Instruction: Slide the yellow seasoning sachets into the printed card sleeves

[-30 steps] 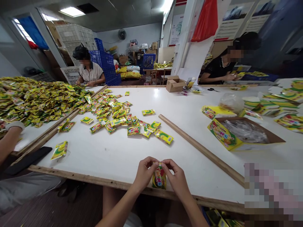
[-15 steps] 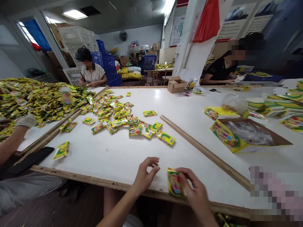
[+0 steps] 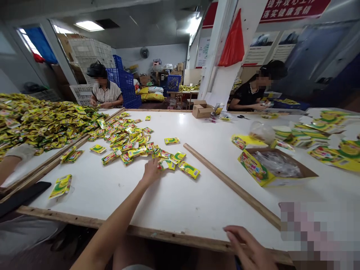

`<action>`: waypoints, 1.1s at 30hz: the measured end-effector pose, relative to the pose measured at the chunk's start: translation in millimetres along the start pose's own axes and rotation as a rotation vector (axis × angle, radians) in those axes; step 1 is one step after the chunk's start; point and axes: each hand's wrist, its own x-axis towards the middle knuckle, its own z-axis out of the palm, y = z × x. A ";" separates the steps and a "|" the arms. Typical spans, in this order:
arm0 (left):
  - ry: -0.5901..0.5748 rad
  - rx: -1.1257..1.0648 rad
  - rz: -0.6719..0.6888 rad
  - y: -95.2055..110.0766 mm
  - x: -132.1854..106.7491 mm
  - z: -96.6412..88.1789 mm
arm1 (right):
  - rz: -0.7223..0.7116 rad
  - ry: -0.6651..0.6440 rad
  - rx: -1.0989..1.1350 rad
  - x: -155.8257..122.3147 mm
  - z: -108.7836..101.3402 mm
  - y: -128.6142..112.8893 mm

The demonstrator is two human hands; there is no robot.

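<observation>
My left hand [image 3: 152,171] reaches to the near edge of a loose pile of small yellow-and-green printed packets [image 3: 137,150]. Its fingers are curled down on one packet [image 3: 163,164], partly covered by the hand. Beside that one lie more packets, including a yellow one [image 3: 189,170] just to the right. Low at the table's front edge is my right hand [image 3: 249,245], thumb and forefinger apart, with no packet visible in it. Its lower fingers are partly out of sight, and a small dark sliver shows beneath them.
A wooden strip [image 3: 230,183] runs diagonally across the white table [image 3: 168,202]. To the right stands an open printed box [image 3: 254,168] with clear plastic inside. A big packet heap [image 3: 42,122] lies left, near a co-worker's gloved hand [image 3: 21,152]. Two people sit across the table.
My left hand has moved forward and left onto the pile. The packet my right hand held has left it, and that hand has dropped right and down at the table edge.
</observation>
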 end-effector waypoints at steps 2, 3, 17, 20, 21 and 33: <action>-0.048 0.007 -0.005 3.3 -20.3 4.4 | 0.007 -0.105 0.101 5.4 29.2 -14.6; -0.070 0.009 -0.005 5.9 -31.9 6.8 | 0.014 -0.140 0.146 8.6 42.2 -20.0; -0.109 -0.927 -0.095 79.9 -143.6 30.4 | 0.116 0.050 0.612 37.7 124.6 -46.6; -0.112 -0.990 -0.099 74.6 -149.9 29.8 | 0.065 0.006 0.580 34.6 119.3 -42.3; -0.120 -0.984 -0.098 73.0 -151.2 29.5 | 0.052 -0.011 0.568 34.1 117.6 -41.5; -0.123 -1.054 -0.122 63.2 -137.1 24.5 | 0.010 -0.050 0.536 51.7 116.8 -47.6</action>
